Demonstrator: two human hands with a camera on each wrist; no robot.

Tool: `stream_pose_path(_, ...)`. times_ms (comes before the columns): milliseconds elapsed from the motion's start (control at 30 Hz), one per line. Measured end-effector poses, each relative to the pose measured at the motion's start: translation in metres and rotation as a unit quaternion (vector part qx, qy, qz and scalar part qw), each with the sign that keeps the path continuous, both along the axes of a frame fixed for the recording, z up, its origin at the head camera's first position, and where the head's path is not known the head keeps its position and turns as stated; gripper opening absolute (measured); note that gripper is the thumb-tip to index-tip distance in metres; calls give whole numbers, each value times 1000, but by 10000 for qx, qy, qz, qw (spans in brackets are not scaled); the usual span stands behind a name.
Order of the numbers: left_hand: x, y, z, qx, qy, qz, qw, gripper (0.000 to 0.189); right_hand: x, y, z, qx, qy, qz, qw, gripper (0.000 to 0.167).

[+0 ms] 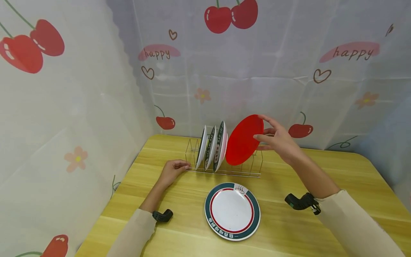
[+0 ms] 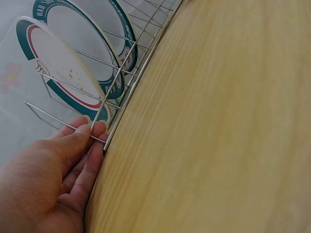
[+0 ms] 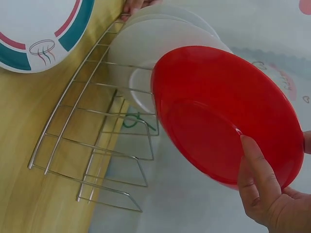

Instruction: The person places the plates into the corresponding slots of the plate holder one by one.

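While L hand (image 1: 170, 173) pinches the wire rack (image 1: 244, 175) & R hand (image 1: 280, 141) grips the red plate (image 1: 243, 141), tilted at rack's R half, it's prob. light, stiff, slick plastic, best held by rim.

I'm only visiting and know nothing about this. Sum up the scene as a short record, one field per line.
Left hand: pinches the left end of the wire rack
Right hand: holds the red dish, tilted
Racked: three patterned plates, on edge
Table: white plate lying flat, green-and-red rim
Backdrop: pale, cherry prints
Unclear: whether the dish touches the rack
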State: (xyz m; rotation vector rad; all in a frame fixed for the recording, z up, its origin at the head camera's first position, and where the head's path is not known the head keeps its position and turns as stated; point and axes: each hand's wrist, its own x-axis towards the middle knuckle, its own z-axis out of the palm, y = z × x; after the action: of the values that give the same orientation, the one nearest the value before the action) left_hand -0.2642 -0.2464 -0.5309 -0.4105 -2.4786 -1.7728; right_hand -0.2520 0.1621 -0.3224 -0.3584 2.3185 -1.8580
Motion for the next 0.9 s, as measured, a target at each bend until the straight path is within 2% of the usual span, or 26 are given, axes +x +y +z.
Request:
stream_pose_path(300,-1,1,2,-3,-29,6,10000,14,-7,-11,-4,297,66,77,9995,79)
stream_pose_path(633,-3,1,1,-32,-21,-12,10000,15,-13,-19,-1,374,96,210,9990,80)
stream_pose_path(900,-3,-1,-1,10,0,-44,10000,15,-20,-29,-2,365,229,313,9986,74)
